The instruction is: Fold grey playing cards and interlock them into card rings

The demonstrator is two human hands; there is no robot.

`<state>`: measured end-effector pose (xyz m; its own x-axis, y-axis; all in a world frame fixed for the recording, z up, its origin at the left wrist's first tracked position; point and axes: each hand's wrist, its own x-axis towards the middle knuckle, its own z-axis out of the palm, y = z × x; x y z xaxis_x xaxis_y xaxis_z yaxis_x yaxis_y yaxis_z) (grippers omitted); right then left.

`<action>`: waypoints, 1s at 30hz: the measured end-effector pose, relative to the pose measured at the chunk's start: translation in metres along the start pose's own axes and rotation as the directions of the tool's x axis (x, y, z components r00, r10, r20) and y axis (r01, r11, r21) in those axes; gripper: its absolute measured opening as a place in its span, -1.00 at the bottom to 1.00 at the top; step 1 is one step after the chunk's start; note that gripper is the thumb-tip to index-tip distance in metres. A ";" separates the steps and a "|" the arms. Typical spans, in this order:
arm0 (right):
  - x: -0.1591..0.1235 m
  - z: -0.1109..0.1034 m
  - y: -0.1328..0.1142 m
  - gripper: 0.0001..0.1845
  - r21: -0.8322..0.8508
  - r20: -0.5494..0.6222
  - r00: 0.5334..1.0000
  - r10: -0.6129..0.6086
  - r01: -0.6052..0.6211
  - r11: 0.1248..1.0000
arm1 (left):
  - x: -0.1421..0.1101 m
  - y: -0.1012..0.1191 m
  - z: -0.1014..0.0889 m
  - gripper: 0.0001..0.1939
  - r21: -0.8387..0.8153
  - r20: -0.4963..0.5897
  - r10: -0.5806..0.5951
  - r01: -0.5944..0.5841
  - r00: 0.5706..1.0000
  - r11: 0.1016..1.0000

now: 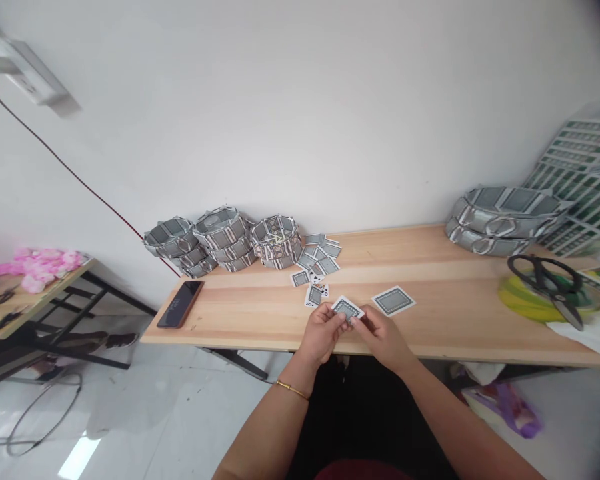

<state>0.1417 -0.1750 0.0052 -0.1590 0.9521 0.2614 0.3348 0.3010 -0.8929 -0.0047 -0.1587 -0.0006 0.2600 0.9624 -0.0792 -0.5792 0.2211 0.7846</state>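
Both hands meet at one playing card (347, 307), its grey patterned back facing up, just above the table's front edge. My left hand (321, 331) pinches its left side, and my right hand (383, 335) pinches the lower right corner. To the right, a single card (394, 301) lies back up on the wood. Beyond my left hand is a loose spread of playing cards (320, 257), some folded small. At the back left stand round baskets woven from folded cards, among them a patterned one (277, 241) and a taller grey one (225, 238).
A phone (181, 304) lies near the table's (260, 313) left end. On the right are another folded-card ring (503, 220), black scissors (550, 280) on a yellow roll (517, 297), and printed sheets (580, 180) against the wall. A second table (83, 270) holds pink flowers.
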 end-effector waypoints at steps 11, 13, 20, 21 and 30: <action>-0.001 0.002 0.004 -0.83 -0.050 -0.020 1.000 -0.004 0.003 0.999 | 0.000 -0.001 -0.002 -0.78 -0.010 0.027 -0.038 0.038 0.999 0.999; -0.002 0.002 0.004 -0.81 -0.012 -0.050 0.998 0.036 -0.036 0.999 | 0.000 0.000 -0.001 -0.78 0.002 0.056 -0.034 0.033 0.998 0.999; -0.001 -0.001 0.000 -0.78 0.194 -0.070 0.993 0.092 -0.077 0.978 | 0.000 0.001 0.003 -0.74 0.113 0.094 -0.031 0.020 0.995 0.993; -0.001 -0.001 0.000 -0.78 0.202 -0.074 0.993 0.097 -0.080 0.976 | 0.000 0.001 0.003 -0.73 0.133 0.086 -0.035 0.024 0.996 0.991; -0.001 -0.002 0.000 -0.77 0.188 -0.062 0.993 0.099 -0.086 0.978 | 0.000 -0.002 -0.002 -0.75 0.213 0.106 -0.014 -0.009 0.994 0.977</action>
<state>0.1439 -0.1757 0.0057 -0.0674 0.9787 0.1941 0.1661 0.2028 -0.9650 -0.0049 -0.1587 -0.0030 0.3482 0.9371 -0.0247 -0.4036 0.1736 0.8983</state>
